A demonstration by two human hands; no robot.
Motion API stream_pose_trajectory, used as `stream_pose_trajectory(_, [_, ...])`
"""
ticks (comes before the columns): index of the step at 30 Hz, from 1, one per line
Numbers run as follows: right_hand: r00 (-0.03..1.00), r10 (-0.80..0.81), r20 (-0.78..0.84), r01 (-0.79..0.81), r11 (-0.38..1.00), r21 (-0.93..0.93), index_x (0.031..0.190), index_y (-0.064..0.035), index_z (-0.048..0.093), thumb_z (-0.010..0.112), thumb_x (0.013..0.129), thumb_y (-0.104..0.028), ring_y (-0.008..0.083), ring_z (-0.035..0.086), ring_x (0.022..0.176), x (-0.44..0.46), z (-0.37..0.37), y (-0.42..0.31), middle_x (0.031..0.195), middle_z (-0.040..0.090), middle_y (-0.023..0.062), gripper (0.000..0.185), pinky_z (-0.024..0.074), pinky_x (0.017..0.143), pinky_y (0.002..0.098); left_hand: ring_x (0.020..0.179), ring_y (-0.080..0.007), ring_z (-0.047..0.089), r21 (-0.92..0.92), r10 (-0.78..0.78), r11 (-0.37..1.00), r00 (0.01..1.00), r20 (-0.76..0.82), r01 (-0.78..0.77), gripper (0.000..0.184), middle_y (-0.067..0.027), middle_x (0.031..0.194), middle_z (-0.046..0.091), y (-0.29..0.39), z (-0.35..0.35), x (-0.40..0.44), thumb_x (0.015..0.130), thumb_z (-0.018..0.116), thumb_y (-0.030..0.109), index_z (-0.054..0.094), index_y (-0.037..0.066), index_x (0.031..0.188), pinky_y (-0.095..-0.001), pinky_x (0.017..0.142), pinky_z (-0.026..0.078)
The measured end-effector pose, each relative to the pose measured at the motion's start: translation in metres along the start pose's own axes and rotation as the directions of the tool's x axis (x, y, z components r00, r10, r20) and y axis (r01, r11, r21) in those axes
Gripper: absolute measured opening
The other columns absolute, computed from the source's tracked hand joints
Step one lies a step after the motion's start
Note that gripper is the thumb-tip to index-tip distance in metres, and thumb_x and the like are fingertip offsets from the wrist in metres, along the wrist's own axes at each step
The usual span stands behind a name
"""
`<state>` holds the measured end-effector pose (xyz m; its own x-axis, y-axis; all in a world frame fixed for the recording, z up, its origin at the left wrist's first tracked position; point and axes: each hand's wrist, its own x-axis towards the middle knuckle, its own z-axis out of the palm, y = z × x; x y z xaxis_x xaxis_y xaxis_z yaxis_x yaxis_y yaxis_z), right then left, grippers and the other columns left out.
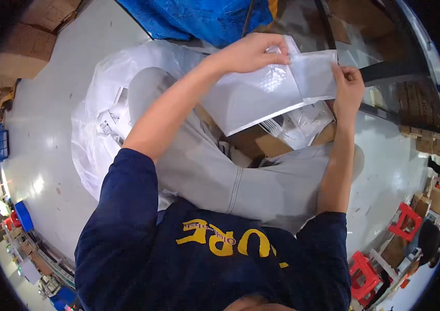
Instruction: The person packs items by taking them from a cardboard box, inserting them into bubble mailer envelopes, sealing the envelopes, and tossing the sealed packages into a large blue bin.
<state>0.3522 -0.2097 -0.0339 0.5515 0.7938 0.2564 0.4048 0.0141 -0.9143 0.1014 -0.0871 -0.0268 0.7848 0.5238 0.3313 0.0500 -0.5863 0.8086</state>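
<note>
My left hand (261, 53) pinches the upper edge of a large white plastic sheet or bag (256, 96), which hangs over an open cardboard box (253, 142). To its right, my right hand (348, 85) grips the right edge of a smaller translucent white pouch (315, 75). The pouch overlaps the right side of the large piece, near the left fingertips. Beneath them, clear packets with printed labels (305, 124) lie in the box. A big translucent plastic bag (93, 114) with more labelled packets inside rests beside my left leg.
A blue tarp-like cover (199, 18) stands ahead. Cardboard boxes (25, 49) are stacked at the far left. A dark-framed glass panel (385, 67) is at the upper right. Red stools (405, 222) and another person (429, 241) are at the lower right.
</note>
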Motion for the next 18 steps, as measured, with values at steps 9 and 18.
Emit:
stream_pose_trajectory(9, [0.937, -0.204, 0.283, 0.242, 0.964, -0.109, 0.1, -0.0004, 0.07, 0.073, 0.084, -0.009, 0.0118, 0.058, 0.07, -0.043, 0.026, -0.046, 0.082, 0.068, 0.0061, 0.02, 0.0464, 0.065, 0.0212, 0.057, -0.0168, 0.047, 0.127, -0.061, 0.989, 0.985, -0.162, 0.082, 0.019, -0.0031, 0.079, 0.061, 0.024, 0.016, 0.007, 0.088, 0.069, 0.019, 0.06, 0.009, 0.101, -0.0296, 0.057, 0.042])
stream_pose_trajectory(18, [0.971, -0.189, 0.143, 0.182, 0.981, 0.064, 0.105, 0.0001, 0.067, 0.062, 0.094, -0.015, 0.0141, 0.059, 0.069, -0.032, 0.028, -0.038, 0.081, 0.068, 0.0077, 0.02, 0.0465, 0.064, 0.023, 0.071, -0.026, 0.065, 0.202, 0.021, 0.979, 0.986, -0.167, 0.013, 0.05, -0.0123, 0.092, 0.067, 0.048, 0.044, 0.003, 0.09, 0.067, 0.016, 0.04, 0.007, 0.131, -0.0367, 0.067, 0.051])
